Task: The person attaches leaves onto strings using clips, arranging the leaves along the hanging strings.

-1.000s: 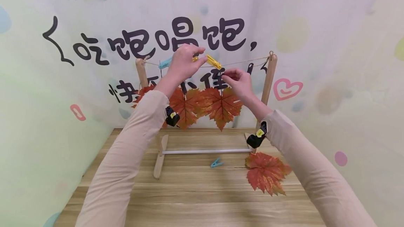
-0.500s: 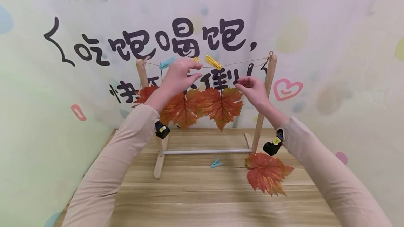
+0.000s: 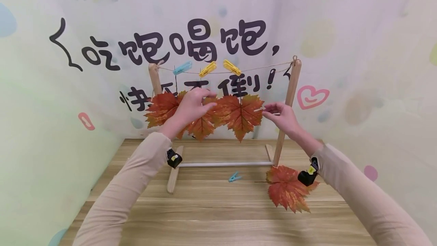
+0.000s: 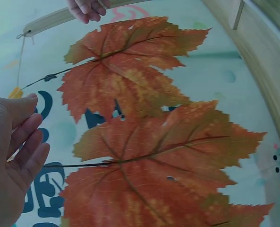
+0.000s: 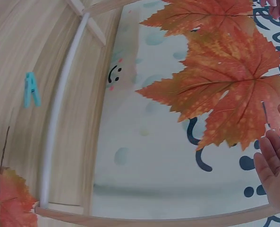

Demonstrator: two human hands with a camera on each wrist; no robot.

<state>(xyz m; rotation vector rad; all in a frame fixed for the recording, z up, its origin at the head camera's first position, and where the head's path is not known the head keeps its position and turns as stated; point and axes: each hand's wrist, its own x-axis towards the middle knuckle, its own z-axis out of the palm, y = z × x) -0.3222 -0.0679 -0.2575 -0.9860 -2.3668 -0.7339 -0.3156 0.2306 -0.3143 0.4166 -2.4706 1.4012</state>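
Note:
Three orange-red maple leaves hang from a string (image 3: 263,66): a left leaf (image 3: 159,109), a middle leaf (image 3: 202,127) and a right leaf (image 3: 241,115). A blue clothespin (image 3: 183,68), a yellow clothespin (image 3: 208,69) and a second yellow clothespin (image 3: 231,67) clip their stems. My left hand (image 3: 190,107) holds nothing, fingers loosely bent, in front of the left and middle leaves and partly hiding them. Beside the right leaf's edge is my right hand (image 3: 281,117), also holding nothing; the right wrist view shows its fingers (image 5: 270,153) relaxed near that leaf (image 5: 224,80).
The string runs between a left wooden post (image 3: 154,79) and a right wooden post (image 3: 289,94), joined low down by a white rod (image 3: 222,164). On the wooden table (image 3: 205,215) lie a loose blue clothespin (image 3: 234,177) and another maple leaf (image 3: 286,189).
Both hands have come down from the string, the right one also moving right, away from the right yellow clothespin. The clothespins and hanging leaves stay in place.

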